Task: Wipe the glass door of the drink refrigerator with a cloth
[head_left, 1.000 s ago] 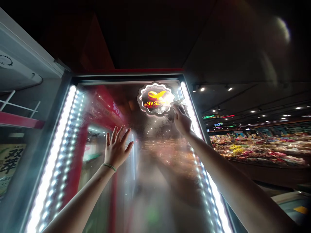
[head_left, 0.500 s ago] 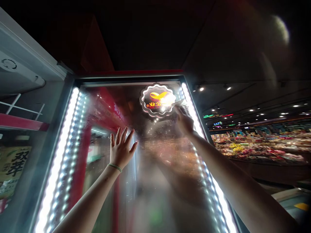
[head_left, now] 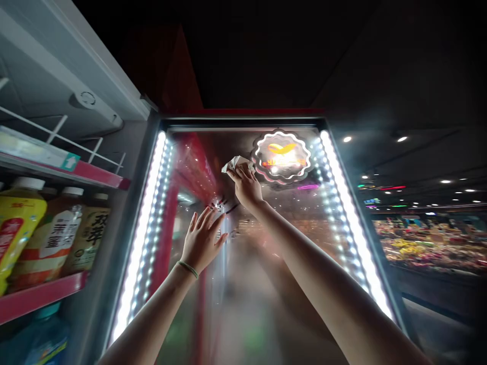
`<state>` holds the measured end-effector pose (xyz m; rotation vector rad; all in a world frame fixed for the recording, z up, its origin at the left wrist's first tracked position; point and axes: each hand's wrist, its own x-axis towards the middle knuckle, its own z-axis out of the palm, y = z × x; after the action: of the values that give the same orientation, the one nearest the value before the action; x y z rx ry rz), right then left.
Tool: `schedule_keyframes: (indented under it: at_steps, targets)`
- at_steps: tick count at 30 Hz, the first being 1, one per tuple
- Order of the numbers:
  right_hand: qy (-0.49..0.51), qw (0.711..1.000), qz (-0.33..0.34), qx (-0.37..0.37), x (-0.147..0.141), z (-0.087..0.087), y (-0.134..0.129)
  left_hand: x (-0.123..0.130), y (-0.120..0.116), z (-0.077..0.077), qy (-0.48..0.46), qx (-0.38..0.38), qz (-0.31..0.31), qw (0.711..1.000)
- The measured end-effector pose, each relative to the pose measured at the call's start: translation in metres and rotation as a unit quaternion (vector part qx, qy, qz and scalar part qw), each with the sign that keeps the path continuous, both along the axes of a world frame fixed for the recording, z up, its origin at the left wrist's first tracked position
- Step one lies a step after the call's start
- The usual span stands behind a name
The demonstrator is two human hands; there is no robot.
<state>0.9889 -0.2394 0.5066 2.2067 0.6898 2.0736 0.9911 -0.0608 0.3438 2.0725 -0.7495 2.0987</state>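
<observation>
1. Gripping a crumpled white cloth [head_left: 233, 163], the right hand [head_left: 248, 190] has its fingers bent over the wad, high on a glass door [head_left: 243, 289].
2. The cloth lies just past those fingertips, up and to the left; bunched as it is, its longer side runs roughly across the pane.
3. Right of the cloth, near its edge, sits a glowing scalloped sign [head_left: 281, 157]; whether the two touch, I cannot tell.
4. The left hand [head_left: 203, 235], a green band [head_left: 189, 268] at its wrist, is lower and farther from the cloth. Its fingers are extended and slightly parted, with nothing visible in them; contact with the glass is unclear.
5. The pane looks hazy lower down and carries reflections. A left light strip [head_left: 140, 235] and a right light strip [head_left: 357, 241] run down its sides.
6. Farther left, bottles [head_left: 51, 235] stand on a red-edged shelf [head_left: 41, 298].
7. Beyond, to the right, blurred goods [head_left: 422, 248] spread beneath a dark ceiling [head_left: 266, 56] with small lamps.
</observation>
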Motion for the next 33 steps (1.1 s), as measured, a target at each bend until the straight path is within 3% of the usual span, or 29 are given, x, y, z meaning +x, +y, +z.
schedule_keyframes:
  at_steps: [4,8,11,14,16,19,23,25,29,33]
  targets:
    - [0.012,0.999,0.032,-0.024,0.016,0.005,0.064,0.004,0.062,-0.023,0.014,-0.024,0.035,0.999]
    - [0.032,0.998,0.036,-0.045,0.027,0.009,0.137,0.008,0.116,-0.036,0.019,-0.044,0.052,0.997]
    - [0.039,0.996,0.039,-0.064,0.033,0.009,0.188,0.008,0.138,-0.04,0.023,-0.037,0.059,0.997]
    - [0.029,0.996,0.039,-0.078,0.038,0.007,0.218,0.009,0.142,-0.039,0.02,-0.025,0.059,0.998]
    - [0.019,0.995,0.043,-0.093,0.04,0.009,0.22,0.013,0.14,-0.036,0.01,-0.027,0.051,0.998]
    - [0.007,0.994,0.05,-0.095,0.039,0.021,0.196,0.02,0.134,-0.03,-0.009,-0.045,0.029,0.999]
    - [-0.02,0.999,0.031,-0.016,0.033,0.047,0.146,0.027,0.132,-0.027,-0.022,-0.06,0.006,0.998]
    - [-0.037,0.999,0.022,0.014,0.031,0.058,0.134,0.029,0.133,-0.028,-0.026,-0.058,0.002,0.998]
    - [-0.032,0.999,0.029,0.028,0.029,0.065,0.155,0.029,0.133,-0.03,-0.038,-0.057,0.003,0.998]
    - [0.048,0.992,0.012,-0.119,0.02,0.041,0.182,0.029,0.132,-0.03,-0.054,-0.064,0.005,0.996]
